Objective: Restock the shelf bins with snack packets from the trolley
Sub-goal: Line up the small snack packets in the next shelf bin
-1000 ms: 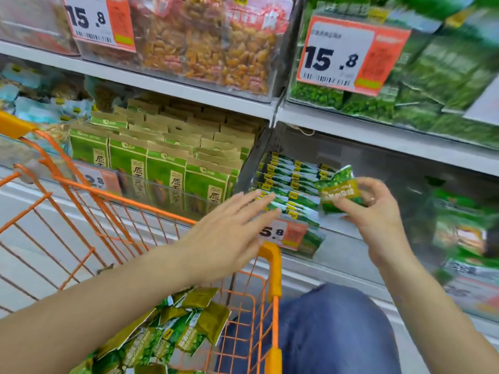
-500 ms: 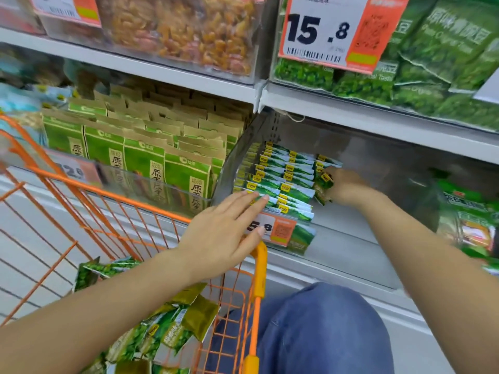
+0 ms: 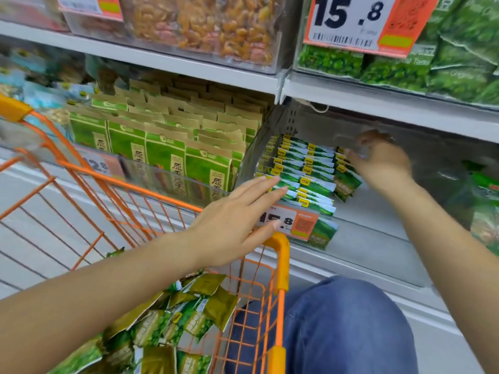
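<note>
1. Nearest, at about five o'clock, a knee in blue jeans (image 3: 337, 327) presses up beside the orange trolley (image 3: 279, 265).
2. Down in the trolley basket, at seven o'clock, lies a loose heap of green and olive snack packets (image 3: 189, 317), tumbled over one another against the wire side.
3. The left hand (image 3: 237, 225) hovers flat above the trolley's corner, at about the centre. Its fingers (image 3: 259, 184) are straight and spread, holding nothing, and their tips reach toward the front of the bin.
4. Just past that hand an orange-and-white price tag (image 3: 294, 222) reading 15.8 hangs on the front of the clear shelf bin (image 3: 364, 238).
5. Inside the bin, neat rows of green packets (image 3: 305, 171) with yellow labels stand on edge, packed along its left side.
6. At two o'clock the right hand (image 3: 383, 163) is deep in the bin, against the right end of those rows. Its fingers curl at the tops of the packets there, but blur and the glare on the bin wall stop me telling whether they grip one.
7. Left of the bin, at ten o'clock, brown-and-green paper bags (image 3: 167, 147) fill the neighbouring section.
8. Farthest, on the shelf above, sit a bin of golden snacks (image 3: 205, 25) and bags of green peas (image 3: 445, 63) behind a large 15.8 sign (image 3: 353, 20).
</note>
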